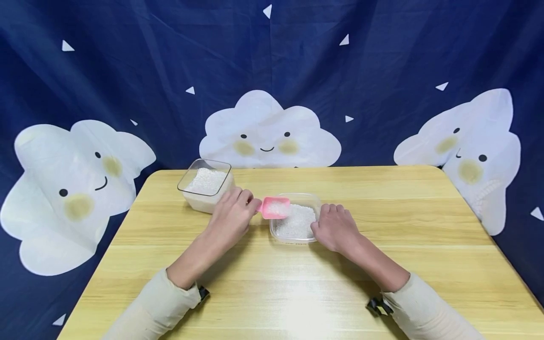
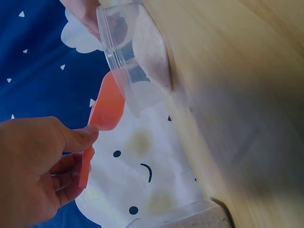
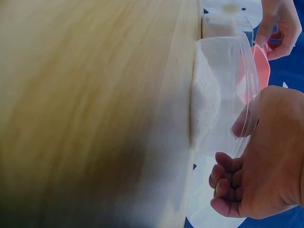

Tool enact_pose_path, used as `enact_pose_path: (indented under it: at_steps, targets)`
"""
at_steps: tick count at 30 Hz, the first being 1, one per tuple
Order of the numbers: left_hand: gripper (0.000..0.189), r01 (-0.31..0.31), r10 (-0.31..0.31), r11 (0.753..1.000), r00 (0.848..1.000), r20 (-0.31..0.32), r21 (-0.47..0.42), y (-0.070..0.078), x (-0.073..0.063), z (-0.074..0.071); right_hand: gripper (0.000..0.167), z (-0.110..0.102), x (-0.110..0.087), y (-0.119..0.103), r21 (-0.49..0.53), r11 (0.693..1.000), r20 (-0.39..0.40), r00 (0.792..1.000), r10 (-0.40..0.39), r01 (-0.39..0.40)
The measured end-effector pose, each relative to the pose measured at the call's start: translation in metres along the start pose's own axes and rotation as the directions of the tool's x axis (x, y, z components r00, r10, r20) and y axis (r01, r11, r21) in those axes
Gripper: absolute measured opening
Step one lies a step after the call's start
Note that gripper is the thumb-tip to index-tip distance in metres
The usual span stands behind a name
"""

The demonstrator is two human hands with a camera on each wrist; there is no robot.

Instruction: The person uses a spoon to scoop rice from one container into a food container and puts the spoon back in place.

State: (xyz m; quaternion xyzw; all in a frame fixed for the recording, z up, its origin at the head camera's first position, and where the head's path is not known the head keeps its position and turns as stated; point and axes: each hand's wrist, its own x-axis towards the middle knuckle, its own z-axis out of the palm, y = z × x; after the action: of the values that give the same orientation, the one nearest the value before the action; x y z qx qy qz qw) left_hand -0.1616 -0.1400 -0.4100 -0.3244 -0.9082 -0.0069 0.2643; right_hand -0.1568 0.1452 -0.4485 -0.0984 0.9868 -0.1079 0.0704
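My left hand [image 1: 231, 215] pinches the handle of a pink scoop [image 2: 108, 107] between thumb and fingers. White grains [image 1: 278, 208] lie in the scoop's bowl, which hangs over the left rim of a clear plastic container [image 3: 230, 59]. More white grains [image 1: 297, 223] are heaped on that container's floor; their exact kind is hard to tell. On the opposite side, my right hand [image 1: 337, 229] grips the container's rim, the thumb within the wall and the other fingers curled outside. Both hands show in the right wrist view.
A taller clear square container [image 1: 201, 203], partly filled with white grains, stands at the back left beside the left hand. Everything rests on a light wooden table [image 1: 403, 208]. Behind it hangs a dark blue curtain [image 1: 238, 56] with smiling clouds.
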Motion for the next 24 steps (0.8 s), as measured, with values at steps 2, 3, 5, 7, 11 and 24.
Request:
enact_pose_path:
  at_steps: [2, 3, 5, 7, 11, 24]
  targets:
    - [0.016, -0.011, 0.012, 1.0, 1.0, -0.009, 0.013, 0.0013, 0.0012, -0.0005, 0.041, -0.0002, -0.0003, -0.0001, -0.003, 1.0, -0.003, 1.0, -0.001, 0.001]
    - [0.016, -0.018, 0.018, 1.0, 1.0, -0.015, 0.022, 0.0019, 0.0018, -0.0009, 0.041, -0.0002, -0.0004, -0.0001, -0.005, 1.0, -0.006, 1.0, -0.002, 0.002]
    - [0.018, -0.029, 0.03, 0.999, 0.999, -0.025, 0.038, 0.0029, 0.0029, -0.0013, 0.04, 0.0, -0.0006, 0.0001, -0.008, 1.0, -0.012, 1.0, -0.005, 0.005]
    - [0.018, -0.041, 0.043, 0.997, 0.999, -0.028, 0.058, 0.0037, 0.0035, -0.0012, 0.039, 0.0006, -0.0004, 0.0002, -0.008, 1.0, -0.016, 1.0, -0.006, 0.006]
    - [0.018, -0.076, 0.079, 0.991, 0.997, -0.022, 0.109, 0.0051, 0.004, 0.0004, 0.038, 0.0017, 0.0, 0.0007, -0.011, 1.0, -0.018, 1.0, -0.009, 0.009]
    - [0.02, -0.188, 0.218, 0.951, 0.97, -0.103, 0.244, 0.0106, 0.0075, 0.001, 0.041, 0.0003, 0.0007, 0.0, -0.01, 1.0, -0.008, 1.0, -0.009, 0.009]
